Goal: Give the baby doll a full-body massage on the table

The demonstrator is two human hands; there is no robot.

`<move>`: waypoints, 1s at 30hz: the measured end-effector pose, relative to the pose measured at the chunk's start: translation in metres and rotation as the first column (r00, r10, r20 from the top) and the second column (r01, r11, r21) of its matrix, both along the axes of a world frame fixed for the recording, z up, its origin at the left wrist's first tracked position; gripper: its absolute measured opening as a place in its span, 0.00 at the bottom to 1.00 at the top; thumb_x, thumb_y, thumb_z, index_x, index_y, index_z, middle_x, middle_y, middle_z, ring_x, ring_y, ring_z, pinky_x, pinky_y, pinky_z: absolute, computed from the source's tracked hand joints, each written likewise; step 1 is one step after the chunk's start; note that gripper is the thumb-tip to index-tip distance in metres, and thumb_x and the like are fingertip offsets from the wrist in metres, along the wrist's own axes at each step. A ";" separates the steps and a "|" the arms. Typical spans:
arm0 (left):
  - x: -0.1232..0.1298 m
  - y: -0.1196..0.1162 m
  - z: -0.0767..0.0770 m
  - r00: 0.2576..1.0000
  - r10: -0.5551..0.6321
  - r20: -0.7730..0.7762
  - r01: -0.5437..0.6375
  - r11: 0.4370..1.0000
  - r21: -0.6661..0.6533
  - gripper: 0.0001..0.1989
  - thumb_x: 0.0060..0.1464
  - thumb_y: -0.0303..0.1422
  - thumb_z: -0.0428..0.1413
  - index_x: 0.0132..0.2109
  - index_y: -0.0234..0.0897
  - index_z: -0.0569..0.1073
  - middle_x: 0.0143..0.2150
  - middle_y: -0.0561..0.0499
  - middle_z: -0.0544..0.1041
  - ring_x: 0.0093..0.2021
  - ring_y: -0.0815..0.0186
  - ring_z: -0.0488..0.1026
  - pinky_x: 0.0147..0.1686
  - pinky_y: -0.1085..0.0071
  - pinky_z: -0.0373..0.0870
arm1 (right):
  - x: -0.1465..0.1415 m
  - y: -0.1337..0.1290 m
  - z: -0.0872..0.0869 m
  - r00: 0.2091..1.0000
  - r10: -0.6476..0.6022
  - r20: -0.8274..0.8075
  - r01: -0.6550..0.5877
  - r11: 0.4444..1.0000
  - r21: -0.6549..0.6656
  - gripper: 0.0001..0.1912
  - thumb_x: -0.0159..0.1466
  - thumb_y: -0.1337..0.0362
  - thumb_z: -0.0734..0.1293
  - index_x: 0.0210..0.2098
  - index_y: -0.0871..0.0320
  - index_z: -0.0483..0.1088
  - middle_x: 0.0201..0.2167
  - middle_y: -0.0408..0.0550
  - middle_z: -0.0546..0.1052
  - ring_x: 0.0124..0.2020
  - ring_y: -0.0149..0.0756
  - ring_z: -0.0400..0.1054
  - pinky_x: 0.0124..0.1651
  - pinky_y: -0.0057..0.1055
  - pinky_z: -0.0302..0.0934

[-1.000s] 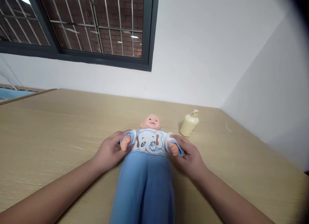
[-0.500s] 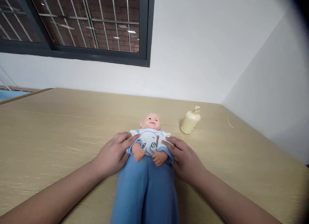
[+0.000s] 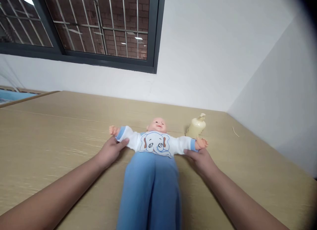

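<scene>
The doll point(image 3: 155, 177) lies on the bench point(image 3: 61, 131) with its arms just pulled out wide, so its elephant picture point(image 3: 155, 142) shows well, and the left hand point(image 3: 109, 154) pinches one sleeve point(image 3: 130, 135) while the right hand point(image 3: 205, 161) pinches the other sleeve point(image 3: 181, 144).

white-and-blue doll top point(image 3: 181, 145) with elephant print point(image 3: 155, 144), plain blue trousers point(image 3: 152, 187), cream bottle point(image 3: 195, 127), dark window frame point(image 3: 155, 35)

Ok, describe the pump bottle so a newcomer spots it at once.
Find the wooden table below the dark-framed window. The doll lies there; just beyond its outstretched arm on the right side stands the bottle. It's glossy, pale yellow and pump-topped, unlike the clothed doll.
</scene>
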State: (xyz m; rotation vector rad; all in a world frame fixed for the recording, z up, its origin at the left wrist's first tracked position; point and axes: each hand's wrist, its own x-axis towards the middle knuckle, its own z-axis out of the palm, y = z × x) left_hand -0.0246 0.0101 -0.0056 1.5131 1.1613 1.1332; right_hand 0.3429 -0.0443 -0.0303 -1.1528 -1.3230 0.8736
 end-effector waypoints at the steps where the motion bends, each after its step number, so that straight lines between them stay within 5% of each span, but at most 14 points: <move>1: 0.000 0.001 -0.001 0.994 0.007 0.111 0.001 0.997 -0.071 0.24 0.53 0.49 0.63 0.47 0.35 0.77 0.48 0.41 0.82 0.53 0.48 0.77 0.55 0.54 0.72 | 0.001 0.002 -0.001 0.993 0.008 -0.121 -0.016 0.998 -0.066 0.20 0.58 0.64 0.74 0.50 0.58 0.74 0.48 0.55 0.81 0.49 0.52 0.77 0.55 0.52 0.71; 3: 0.002 0.003 -0.001 0.964 0.042 0.263 0.017 0.976 -0.218 0.22 0.52 0.45 0.66 0.49 0.35 0.77 0.51 0.41 0.81 0.54 0.51 0.77 0.55 0.58 0.74 | 0.002 0.004 -0.001 0.951 -0.012 -0.309 -0.047 0.982 -0.184 0.23 0.56 0.65 0.76 0.51 0.57 0.74 0.51 0.55 0.80 0.53 0.53 0.75 0.58 0.53 0.70; 7: 0.002 0.005 0.001 0.934 0.144 0.326 -0.013 0.927 -0.375 0.14 0.58 0.35 0.63 0.49 0.35 0.77 0.55 0.42 0.79 0.53 0.60 0.78 0.50 0.70 0.78 | 0.003 0.007 0.004 0.912 -0.069 -0.403 -0.049 0.960 -0.274 0.24 0.56 0.65 0.76 0.51 0.54 0.73 0.56 0.51 0.78 0.59 0.52 0.71 0.61 0.53 0.68; 17: 0.003 0.012 -0.005 0.940 0.207 0.270 -0.082 0.908 -0.411 0.17 0.55 0.37 0.65 0.50 0.34 0.76 0.51 0.42 0.81 0.49 0.60 0.80 0.47 0.71 0.78 | 0.003 0.011 0.002 0.877 -0.161 -0.453 -0.005 0.939 -0.343 0.22 0.54 0.63 0.79 0.48 0.57 0.77 0.53 0.52 0.80 0.59 0.49 0.72 0.62 0.43 0.68; 23: 0.011 -0.002 0.003 0.985 0.153 -0.076 -0.155 0.988 -0.014 0.27 0.54 0.51 0.62 0.50 0.33 0.78 0.49 0.42 0.82 0.54 0.45 0.76 0.57 0.53 0.72 | -0.011 0.010 0.000 0.921 -0.128 -0.368 0.091 0.989 -0.116 0.23 0.54 0.58 0.80 0.47 0.57 0.78 0.50 0.54 0.81 0.54 0.53 0.75 0.62 0.52 0.67; 27: 0.018 -0.018 0.009 0.971 0.117 -0.207 -0.063 0.966 0.252 0.22 0.60 0.45 0.56 0.53 0.34 0.77 0.52 0.43 0.81 0.54 0.49 0.76 0.58 0.56 0.71 | -0.023 -0.005 0.008 0.991 -0.130 -0.033 0.132 0.990 0.050 0.19 0.60 0.59 0.75 0.51 0.55 0.77 0.53 0.53 0.80 0.57 0.53 0.73 0.65 0.53 0.63; 30: 0.020 -0.028 0.011 0.928 0.061 -0.367 0.094 0.916 0.390 0.19 0.64 0.39 0.54 0.58 0.38 0.74 0.56 0.46 0.78 0.56 0.53 0.75 0.57 0.59 0.71 | -0.030 -0.017 0.013 0.965 -0.106 0.239 0.056 0.977 0.205 0.24 0.64 0.61 0.71 0.59 0.50 0.72 0.61 0.50 0.74 0.62 0.50 0.68 0.66 0.50 0.62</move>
